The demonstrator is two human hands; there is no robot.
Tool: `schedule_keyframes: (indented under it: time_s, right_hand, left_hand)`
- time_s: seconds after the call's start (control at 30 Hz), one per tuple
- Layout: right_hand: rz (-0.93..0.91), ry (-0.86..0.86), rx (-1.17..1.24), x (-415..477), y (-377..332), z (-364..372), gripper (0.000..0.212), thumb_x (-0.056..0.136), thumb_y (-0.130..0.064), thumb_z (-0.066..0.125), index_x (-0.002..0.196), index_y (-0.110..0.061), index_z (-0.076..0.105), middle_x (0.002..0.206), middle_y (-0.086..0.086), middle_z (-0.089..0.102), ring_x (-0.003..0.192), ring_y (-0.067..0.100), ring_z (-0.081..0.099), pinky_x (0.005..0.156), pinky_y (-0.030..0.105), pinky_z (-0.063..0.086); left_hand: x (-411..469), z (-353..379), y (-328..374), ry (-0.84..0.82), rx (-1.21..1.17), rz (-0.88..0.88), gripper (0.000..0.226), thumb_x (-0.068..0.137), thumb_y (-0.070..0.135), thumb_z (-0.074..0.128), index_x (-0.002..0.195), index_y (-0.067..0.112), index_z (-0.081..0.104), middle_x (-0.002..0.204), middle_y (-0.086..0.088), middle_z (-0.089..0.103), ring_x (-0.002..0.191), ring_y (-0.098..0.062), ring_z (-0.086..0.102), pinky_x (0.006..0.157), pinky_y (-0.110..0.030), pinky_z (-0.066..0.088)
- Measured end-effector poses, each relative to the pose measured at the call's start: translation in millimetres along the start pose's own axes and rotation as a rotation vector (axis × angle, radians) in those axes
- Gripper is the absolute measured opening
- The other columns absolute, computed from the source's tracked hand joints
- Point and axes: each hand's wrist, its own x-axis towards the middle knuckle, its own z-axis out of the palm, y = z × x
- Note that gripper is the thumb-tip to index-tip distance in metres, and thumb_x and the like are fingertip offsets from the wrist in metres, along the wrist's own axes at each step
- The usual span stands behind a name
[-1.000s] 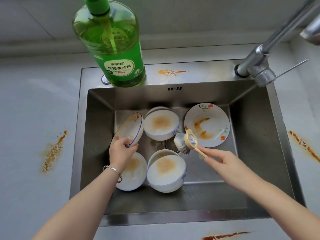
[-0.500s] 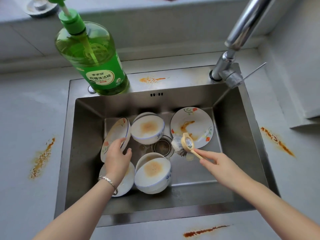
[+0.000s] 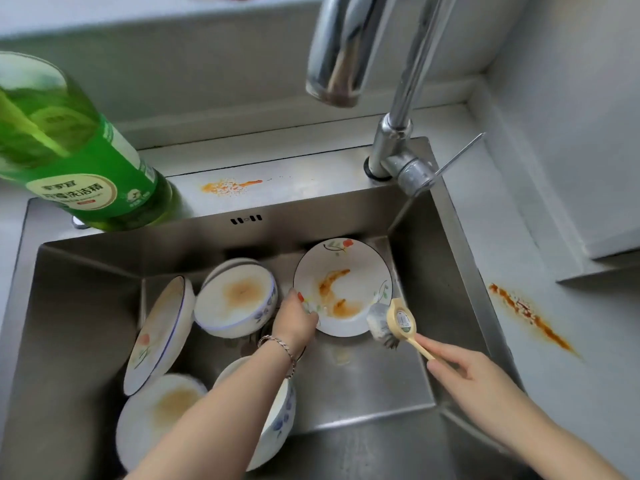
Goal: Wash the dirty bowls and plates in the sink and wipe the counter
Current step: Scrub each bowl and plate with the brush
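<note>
Below — round plate [image 3: 349, 271], wooden brush [image 3: 401, 322]

Soft, even daylight keeps the bench [image 3: 502, 237] pale and bright. The sink [image 3: 86, 306] walls sit in dull shade, with faint arm shadows on its floor. Streaky glare runs down the tap [image 3: 337, 53], which is blurred close to the lens. The bottle [image 3: 86, 168] smears and bends at the left edge. The lower bowls [image 3: 156, 410] are soft with motion blur.

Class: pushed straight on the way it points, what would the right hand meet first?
The right hand holds a brush that leads: probably the stained plate, near rim; depth unclear.
</note>
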Motion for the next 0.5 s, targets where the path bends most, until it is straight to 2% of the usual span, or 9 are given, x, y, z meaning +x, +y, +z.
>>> schedule_keyframes:
  time_s: [0.07, 0.1, 0.13, 0.2, 0.23, 0.3, 0.33, 0.4, 0.5]
  right_hand:
    - [-0.015, 0.004, 0.007, 6.5, 3.6, -1.2, 0.037, 0.095, -0.027, 0.048, 0.115, -0.058, 0.05, 0.115, -0.03, 0.058, 0.1, -0.003, 0.059, 0.081, 0.014, 0.043]
    - [-0.015, 0.005, 0.003, 9.5, 4.9, -1.8, 0.038, 0.094, -0.028, 0.047, 0.113, -0.061, 0.049, 0.114, -0.03, 0.058, 0.1, -0.003, 0.059, 0.082, 0.014, 0.044]
    - [-0.007, 0.006, -0.001, 12.1, 6.6, -2.1, 0.038, 0.094, -0.028, 0.047, 0.112, -0.063, 0.048, 0.113, -0.028, 0.06, 0.102, 0.0, 0.06, 0.085, 0.018, 0.046]
    - [0.018, 0.002, -0.008, 14.8, 10.2, -1.3, 0.038, 0.095, -0.029, 0.047, 0.114, -0.062, 0.048, 0.109, -0.019, 0.066, 0.106, 0.013, 0.061, 0.094, 0.032, 0.047]
    - [0.021, 0.001, -0.01, 15.3, 11.0, -1.5, 0.038, 0.094, -0.03, 0.046, 0.115, -0.062, 0.047, 0.109, -0.016, 0.067, 0.106, 0.016, 0.061, 0.096, 0.036, 0.046]
    - [0.017, 0.003, -0.011, 14.7, 11.7, -2.9, 0.039, 0.094, -0.03, 0.046, 0.116, -0.062, 0.047, 0.11, -0.013, 0.068, 0.108, 0.019, 0.06, 0.097, 0.038, 0.045]
    - [0.017, 0.004, -0.012, 13.5, 12.0, -3.5, 0.039, 0.095, -0.03, 0.046, 0.116, -0.062, 0.047, 0.11, -0.008, 0.068, 0.109, 0.021, 0.059, 0.098, 0.041, 0.044]
    - [0.016, 0.008, -0.015, 11.4, 10.8, -4.2, 0.039, 0.095, -0.03, 0.045, 0.115, -0.063, 0.046, 0.111, -0.005, 0.068, 0.11, 0.022, 0.058, 0.098, 0.043, 0.043]
    - [-0.002, 0.025, -0.006, 8.0, 7.6, -5.4, 0.04, 0.094, -0.03, 0.046, 0.113, -0.065, 0.044, 0.113, -0.017, 0.066, 0.107, 0.01, 0.06, 0.095, 0.031, 0.046]
  left_hand:
    - [12.1, 9.8, -5.3, 0.041, -0.114, -0.06, 0.036, 0.085, 0.002, 0.054, 0.121, 0.005, 0.046, 0.12, -0.011, 0.057, 0.11, -0.028, 0.055, 0.083, -0.022, 0.039]
    - [16.7, 14.0, -8.2, 0.062, -0.208, -0.086, 0.037, 0.084, -0.002, 0.054, 0.119, 0.007, 0.048, 0.118, -0.01, 0.058, 0.109, -0.029, 0.056, 0.087, -0.026, 0.044]
    - [20.2, 18.2, -9.8, 0.07, -0.317, -0.106, 0.039, 0.081, -0.008, 0.053, 0.115, 0.01, 0.048, 0.115, -0.01, 0.06, 0.108, -0.031, 0.057, 0.09, -0.035, 0.049]
    - [21.8, 25.4, -9.4, 0.058, -0.527, -0.139, 0.051, 0.077, -0.02, 0.05, 0.109, 0.02, 0.046, 0.108, -0.01, 0.06, 0.103, -0.032, 0.058, 0.078, -0.049, 0.056]
    - [21.8, 29.0, -7.8, 0.051, -0.628, -0.152, 0.056, 0.077, -0.023, 0.049, 0.108, 0.023, 0.043, 0.105, -0.008, 0.06, 0.096, -0.029, 0.06, 0.067, -0.047, 0.058]
    - [19.2, 35.3, -1.9, 0.039, -0.804, -0.181, 0.063, 0.076, -0.026, 0.048, 0.111, 0.026, 0.041, 0.096, 0.001, 0.06, 0.082, -0.018, 0.06, 0.047, -0.033, 0.056]
    - [18.2, 37.4, 0.5, 0.042, -0.863, -0.197, 0.065, 0.076, -0.027, 0.047, 0.113, 0.026, 0.041, 0.093, 0.004, 0.059, 0.078, -0.014, 0.06, 0.042, -0.029, 0.053]
    - [16.6, 38.9, 2.6, 0.055, -0.937, -0.215, 0.068, 0.076, -0.027, 0.044, 0.117, 0.027, 0.04, 0.092, 0.003, 0.058, 0.078, -0.016, 0.06, 0.041, -0.028, 0.053]
    - [11.8, 35.0, 3.5, 0.059, -0.962, -0.22, 0.067, 0.079, -0.025, 0.042, 0.12, 0.028, 0.041, 0.093, 0.0, 0.057, 0.081, -0.022, 0.06, 0.042, -0.03, 0.054]
